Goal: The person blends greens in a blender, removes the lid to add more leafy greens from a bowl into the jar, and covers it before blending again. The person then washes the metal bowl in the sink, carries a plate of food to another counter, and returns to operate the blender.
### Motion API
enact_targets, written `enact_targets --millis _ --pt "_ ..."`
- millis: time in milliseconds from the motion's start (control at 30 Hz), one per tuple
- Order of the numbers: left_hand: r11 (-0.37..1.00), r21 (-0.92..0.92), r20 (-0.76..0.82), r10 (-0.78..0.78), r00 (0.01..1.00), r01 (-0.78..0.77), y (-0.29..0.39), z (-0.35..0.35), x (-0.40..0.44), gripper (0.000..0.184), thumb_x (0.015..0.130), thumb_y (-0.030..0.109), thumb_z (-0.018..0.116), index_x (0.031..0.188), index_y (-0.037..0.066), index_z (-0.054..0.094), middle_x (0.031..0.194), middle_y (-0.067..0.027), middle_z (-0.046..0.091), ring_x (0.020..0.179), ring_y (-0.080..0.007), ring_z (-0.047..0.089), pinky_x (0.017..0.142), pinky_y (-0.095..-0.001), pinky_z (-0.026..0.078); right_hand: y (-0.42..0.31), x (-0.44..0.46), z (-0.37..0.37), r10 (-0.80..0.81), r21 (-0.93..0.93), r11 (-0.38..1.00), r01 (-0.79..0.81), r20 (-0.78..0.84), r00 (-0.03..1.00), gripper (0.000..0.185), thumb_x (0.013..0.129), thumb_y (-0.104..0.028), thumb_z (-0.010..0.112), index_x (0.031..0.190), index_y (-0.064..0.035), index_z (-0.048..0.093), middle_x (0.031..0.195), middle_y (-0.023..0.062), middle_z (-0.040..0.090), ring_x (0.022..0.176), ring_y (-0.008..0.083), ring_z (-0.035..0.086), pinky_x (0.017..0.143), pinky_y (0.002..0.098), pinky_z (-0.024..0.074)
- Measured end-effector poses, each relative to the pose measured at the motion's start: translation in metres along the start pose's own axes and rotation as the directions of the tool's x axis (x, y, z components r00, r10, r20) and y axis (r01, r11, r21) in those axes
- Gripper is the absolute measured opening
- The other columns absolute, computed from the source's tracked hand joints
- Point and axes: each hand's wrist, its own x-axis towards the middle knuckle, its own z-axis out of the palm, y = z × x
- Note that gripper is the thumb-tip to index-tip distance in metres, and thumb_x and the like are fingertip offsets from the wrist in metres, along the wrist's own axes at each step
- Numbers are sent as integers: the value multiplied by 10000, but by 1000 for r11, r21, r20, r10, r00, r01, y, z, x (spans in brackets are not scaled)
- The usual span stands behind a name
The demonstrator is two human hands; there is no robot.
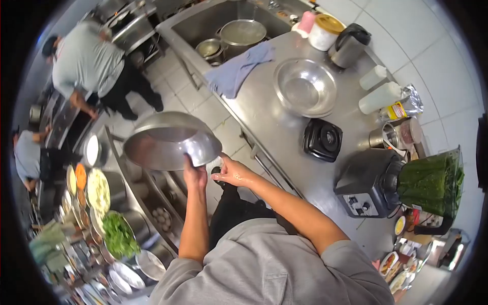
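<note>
A large steel mixing bowl [173, 140] is tilted on its side in front of me, its hollow facing my body. My left hand [195, 175] grips the lower rim, with the thumb inside the bowl. Close to the bowl's right edge, my right hand [232, 172] has curled fingers. Something small and white [214, 164] shows at those fingers; whether it is a cloth or paper I cannot make out. Both wrists are bare, and the right one looks wet.
On the steel counter [254, 114] stand a shallow steel bowl [306, 87], a black blender lid [323, 139] and a blender [371, 183] with green contents. A blue cloth [239, 68] hangs by the sink [188, 30]. Food pans [99, 190] line the left. Two people [91, 61] work beyond.
</note>
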Motion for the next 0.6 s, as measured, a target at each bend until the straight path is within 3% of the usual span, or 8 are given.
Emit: enact_targets --millis 33,67,133,200,300,467,567,600 --pt "995 12 18 -102 995 102 -7 -28 -18 458 1041 328 512 1389 32 474 1355 -109 578 1205 -284 588 1029 -466 491 7 -7 9 -21 6 1000 21 43 999 910 823 -451 745 1498 -8 325 993 223 695 944 362 675 846 428 513" --pt "979 23 33 -202 979 201 -13 -56 -37 458 1040 322 518 1380 19 478 1332 -119 588 1192 -294 592 1019 -476 491 18 -10 22 -52 -28 998 52 22 998 805 854 -412 717 1450 25 396 1005 222 695 930 361 676 837 430 518" --pt "908 179 -103 -365 925 378 -45 -157 -67 422 1019 348 564 1329 63 538 1240 -94 638 1080 -240 620 905 -416 530 127 -16 89 -96 0 995 102 -340 936 406 903 -323 673 1126 13 627 902 170 698 782 268 676 743 389 526" --pt "748 340 -198 -535 821 569 -63 -204 -89 457 986 388 616 1307 67 557 1214 -78 651 1005 -199 637 805 -368 562 137 -50 87 184 -52 980 -191 -116 976 320 927 -261 622 1097 10 630 901 158 702 707 234 668 674 388 524" --pt "452 523 -423 -599 680 723 -106 -258 -116 457 963 412 645 1267 75 597 1125 -48 681 798 -161 662 653 -279 562 209 -87 113 565 308 799 -516 -89 821 315 929 -259 577 1107 -7 641 828 104 681 603 169 619 549 313 508" --pt "503 560 -377 -553 743 659 -117 -302 -143 377 1008 358 575 1271 90 600 1040 -74 706 738 -127 631 636 -278 548 319 -172 114 845 549 443 -709 8 534 282 960 -278 506 1101 -51 593 792 77 662 562 137 582 469 262 474" --pt "489 635 -431 -418 800 598 -119 -336 -135 299 1051 191 451 1304 85 569 1074 -92 683 753 -132 641 623 -274 537 388 -199 101 872 730 278 -624 82 483 258 983 -298 486 1057 -71 583 778 74 658 555 136 580 450 258 455" --pt "479 640 -431 -424 796 601 -116 -337 -131 299 1051 191 451 1304 85 569 1074 -92 683 753 -132 641 623 -274 537 414 -200 97 914 780 193 -595 78 398 263 993 -313 480 1038 -74 581 781 76 659 556 138 582 454 258 457"
